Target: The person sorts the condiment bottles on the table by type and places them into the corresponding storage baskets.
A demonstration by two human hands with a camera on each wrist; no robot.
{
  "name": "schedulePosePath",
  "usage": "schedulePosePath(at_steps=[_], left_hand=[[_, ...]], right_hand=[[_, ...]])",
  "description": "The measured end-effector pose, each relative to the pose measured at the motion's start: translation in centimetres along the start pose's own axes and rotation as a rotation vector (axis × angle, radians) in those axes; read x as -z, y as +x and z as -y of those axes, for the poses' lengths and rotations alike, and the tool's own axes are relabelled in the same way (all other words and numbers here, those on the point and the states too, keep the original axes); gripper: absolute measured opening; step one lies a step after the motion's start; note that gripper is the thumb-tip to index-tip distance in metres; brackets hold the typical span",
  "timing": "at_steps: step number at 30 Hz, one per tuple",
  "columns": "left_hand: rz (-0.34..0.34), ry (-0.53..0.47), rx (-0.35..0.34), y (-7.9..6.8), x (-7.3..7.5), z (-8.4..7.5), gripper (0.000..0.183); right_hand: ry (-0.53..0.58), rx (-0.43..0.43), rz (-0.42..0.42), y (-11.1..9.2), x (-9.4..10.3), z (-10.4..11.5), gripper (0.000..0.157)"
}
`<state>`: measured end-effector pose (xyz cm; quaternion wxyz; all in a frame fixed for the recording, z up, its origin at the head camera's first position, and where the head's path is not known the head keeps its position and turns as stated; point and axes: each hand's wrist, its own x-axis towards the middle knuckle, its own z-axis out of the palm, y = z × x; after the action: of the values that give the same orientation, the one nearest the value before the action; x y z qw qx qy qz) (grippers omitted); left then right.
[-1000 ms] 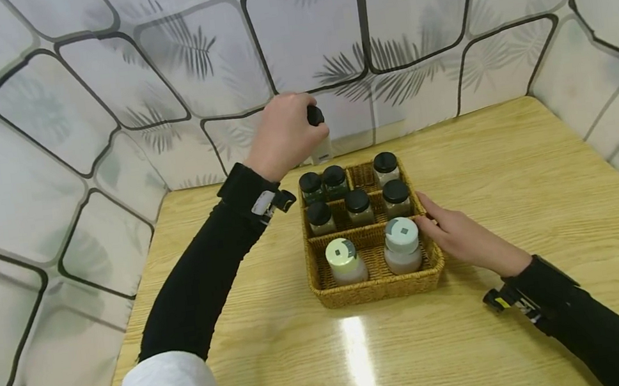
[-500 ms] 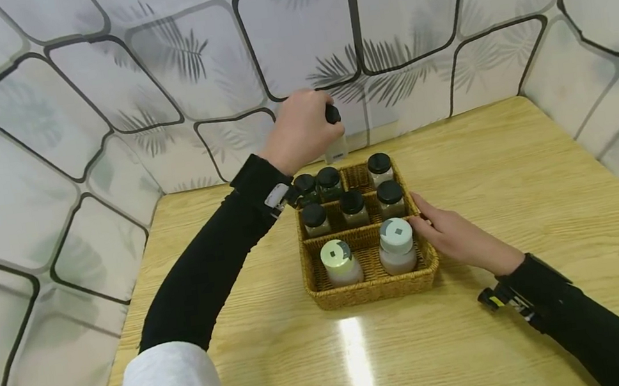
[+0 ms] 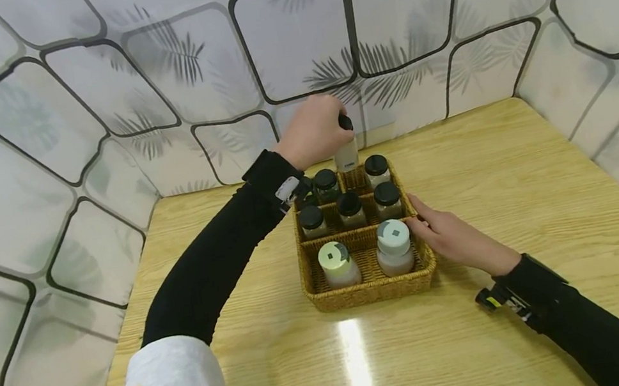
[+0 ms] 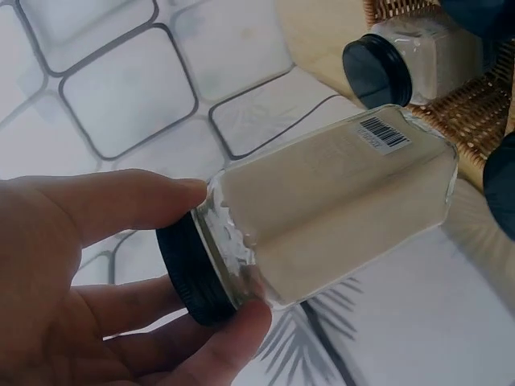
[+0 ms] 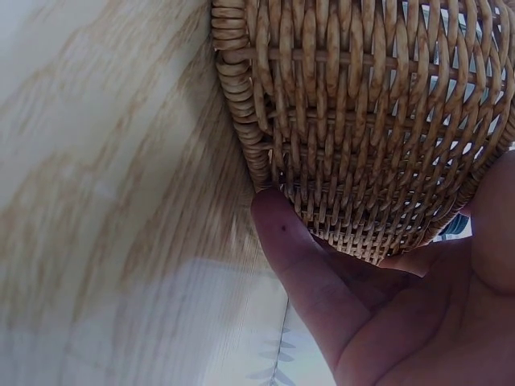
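Observation:
My left hand pinches a square glass jar by its black lid, thumb on one side and fingers on the other. Pale powder fills the jar, and a barcode label shows near its base. In the head view it hangs upright over the back row of a divided wicker basket, beside a black-lidded jar at the back right. My right hand grips the basket's right side. In the right wrist view one finger lies along the basket's lower edge, while the thumb reaches the rim.
Three black-lidded jars stand in the middle row. Dark green jars sit back left, one partly hidden by my left wrist. A yellow-lidded jar and a mint-lidded jar occupy the front. Patterned wall covering rises behind the wooden table.
My left hand has moved right and slightly down with the jar, from behind the basket's back left to over its back row. My right hand keeps its hold on the basket.

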<state>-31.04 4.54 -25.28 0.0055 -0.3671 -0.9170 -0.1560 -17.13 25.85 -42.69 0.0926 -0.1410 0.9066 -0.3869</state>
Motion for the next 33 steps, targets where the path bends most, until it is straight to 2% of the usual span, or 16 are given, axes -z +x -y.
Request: schedulePosePath(at_steps=[9,17,25,33], left_hand=[[0.044,-0.015,-0.031,0.7,-1.2,0.5,0.040],[0.103,-0.036,-0.030,1.2,-2.2,0.6,0.042],[0.161,-0.010,-0.031,1.4,-3.1,0.4,0.048],[0.253,0.072,0.016,1.9,-4.4,0.6,0.039]], right_hand=[[0.002,-0.011,0.008,0.0,0.0,0.0,0.068],[-0.001,-0.006,-0.002,-0.1,0.0,0.1,0.067],[-0.012,0.008,-0.012,0.0,0.0,0.0,0.066],[-0.019,0.000,-0.011,0.0,0.0,0.1,0.066]])
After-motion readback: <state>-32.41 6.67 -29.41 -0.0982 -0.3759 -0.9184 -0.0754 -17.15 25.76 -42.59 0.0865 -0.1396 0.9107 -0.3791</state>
